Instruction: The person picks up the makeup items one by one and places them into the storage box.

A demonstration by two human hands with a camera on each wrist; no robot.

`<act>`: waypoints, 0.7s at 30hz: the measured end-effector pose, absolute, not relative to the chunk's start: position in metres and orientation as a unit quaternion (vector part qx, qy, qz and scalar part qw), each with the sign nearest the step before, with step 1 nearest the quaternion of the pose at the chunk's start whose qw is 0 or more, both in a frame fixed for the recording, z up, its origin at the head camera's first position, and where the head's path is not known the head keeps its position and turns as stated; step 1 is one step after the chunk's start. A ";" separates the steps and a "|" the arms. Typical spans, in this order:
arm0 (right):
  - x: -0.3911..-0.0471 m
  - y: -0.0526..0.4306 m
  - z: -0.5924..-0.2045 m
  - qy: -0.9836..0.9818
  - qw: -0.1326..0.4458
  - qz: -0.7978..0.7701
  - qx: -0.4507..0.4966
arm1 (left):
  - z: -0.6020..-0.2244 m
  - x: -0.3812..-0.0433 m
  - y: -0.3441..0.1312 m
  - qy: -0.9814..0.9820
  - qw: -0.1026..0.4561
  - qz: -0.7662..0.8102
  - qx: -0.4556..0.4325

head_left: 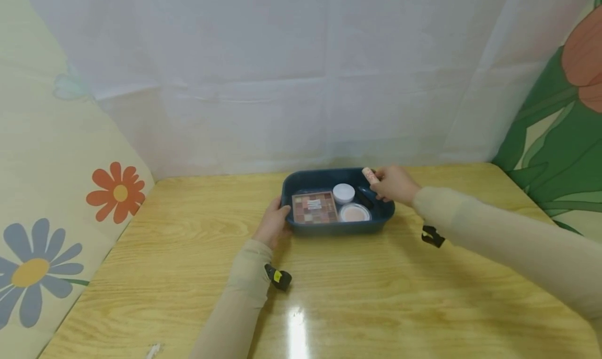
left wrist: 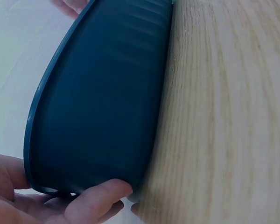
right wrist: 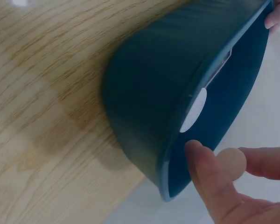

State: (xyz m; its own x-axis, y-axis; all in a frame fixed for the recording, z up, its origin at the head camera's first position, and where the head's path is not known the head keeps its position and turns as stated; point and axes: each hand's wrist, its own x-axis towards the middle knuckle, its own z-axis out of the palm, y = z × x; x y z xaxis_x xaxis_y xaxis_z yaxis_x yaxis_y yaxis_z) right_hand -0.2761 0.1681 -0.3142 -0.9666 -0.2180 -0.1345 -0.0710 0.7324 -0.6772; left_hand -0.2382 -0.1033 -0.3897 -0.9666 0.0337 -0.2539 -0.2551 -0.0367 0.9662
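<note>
A dark blue plastic basin (head_left: 336, 229) sits on the table near its back edge. My left hand (head_left: 273, 224) grips the left end of it, thumb over the rim and fingers against the outer wall. Above the right end, my right hand (head_left: 397, 184) pinches a small pink patterned cosmetic tube (head_left: 370, 175) between thumb and fingers; its round pale end (right wrist: 231, 164) shows in the right wrist view. Inside the basin lie an eyeshadow palette (head_left: 305, 212), a white round jar (head_left: 344, 193), a round compact (head_left: 355, 213) with a pale pink centre, and a slim black item (head_left: 365, 197).
The wooden table (head_left: 197, 254) extends around the basin. A white cloth backdrop (head_left: 244, 87) hangs right behind it, with flower-printed panels (head_left: 42, 192) at the sides. A small white object (head_left: 153, 350) lies at the front left.
</note>
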 end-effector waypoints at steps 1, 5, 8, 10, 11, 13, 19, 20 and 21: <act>-0.276 0.166 -0.313 0.926 0.110 -0.354 -0.072 | -0.390 -0.238 -0.103 0.687 0.100 0.715 -0.080; -0.279 0.161 -0.310 0.924 0.131 -0.355 -0.060 | -0.390 -0.238 -0.103 0.685 0.098 0.718 -0.079; -0.282 0.158 -0.309 0.920 0.149 -0.360 -0.044 | -0.391 -0.239 -0.103 0.686 0.095 0.717 -0.079; -0.284 0.156 -0.309 0.919 0.156 -0.360 -0.034 | -0.391 -0.239 -0.103 0.687 0.094 0.716 -0.079; -0.285 0.156 -0.309 0.921 0.157 -0.356 -0.032 | -0.391 -0.239 -0.103 0.689 0.093 0.715 -0.078; -0.287 0.155 -0.310 0.924 0.156 -0.348 -0.029 | -0.391 -0.239 -0.103 0.690 0.093 0.714 -0.080; -0.292 0.153 -0.311 0.927 0.159 -0.337 -0.029 | -0.391 -0.239 -0.103 0.691 0.096 0.712 -0.082; -0.292 0.153 -0.310 0.928 0.160 -0.335 -0.029 | -0.391 -0.239 -0.103 0.691 0.097 0.712 -0.083; -0.293 0.153 -0.311 0.928 0.161 -0.334 -0.029 | -0.391 -0.239 -0.103 0.691 0.098 0.712 -0.083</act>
State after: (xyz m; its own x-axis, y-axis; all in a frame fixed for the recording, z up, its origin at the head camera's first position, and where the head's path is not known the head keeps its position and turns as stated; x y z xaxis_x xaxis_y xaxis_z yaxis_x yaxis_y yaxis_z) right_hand -0.2930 0.1526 -0.3106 -0.9465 -0.1619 -0.2793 0.0532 0.7750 -0.6297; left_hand -0.2391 -0.1033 -0.3908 -0.9672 0.0249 -0.2526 -0.2532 -0.0265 0.9670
